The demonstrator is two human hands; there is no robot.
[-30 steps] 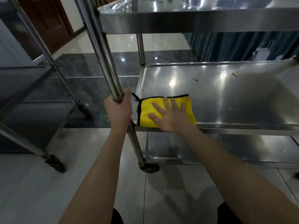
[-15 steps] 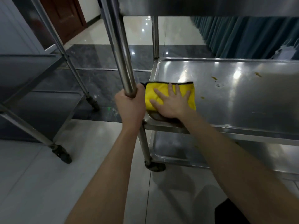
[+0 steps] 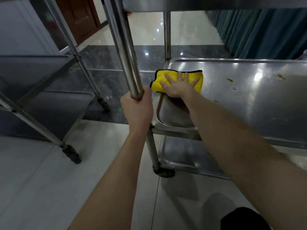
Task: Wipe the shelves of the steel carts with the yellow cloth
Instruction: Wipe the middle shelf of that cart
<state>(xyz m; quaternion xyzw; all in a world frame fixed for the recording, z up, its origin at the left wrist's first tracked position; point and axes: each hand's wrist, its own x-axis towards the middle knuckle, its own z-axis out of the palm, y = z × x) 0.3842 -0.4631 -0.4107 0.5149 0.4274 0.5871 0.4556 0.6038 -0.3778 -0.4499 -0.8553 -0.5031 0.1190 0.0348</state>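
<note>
Cloth (image 3: 196, 78) on the middle shelf's (image 3: 249, 103) left edge — second cart (image 3: 49, 90) further left.

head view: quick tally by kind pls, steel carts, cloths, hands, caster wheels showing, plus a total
steel carts: 2
yellow cloth: 1
hands: 2, left hand gripping the cart post, right hand flat on the cloth
caster wheels: 3
total: 8

Glossy steel shelf (image 3: 249, 103) — smeared; soft yellow cloth (image 3: 196, 80).
</note>
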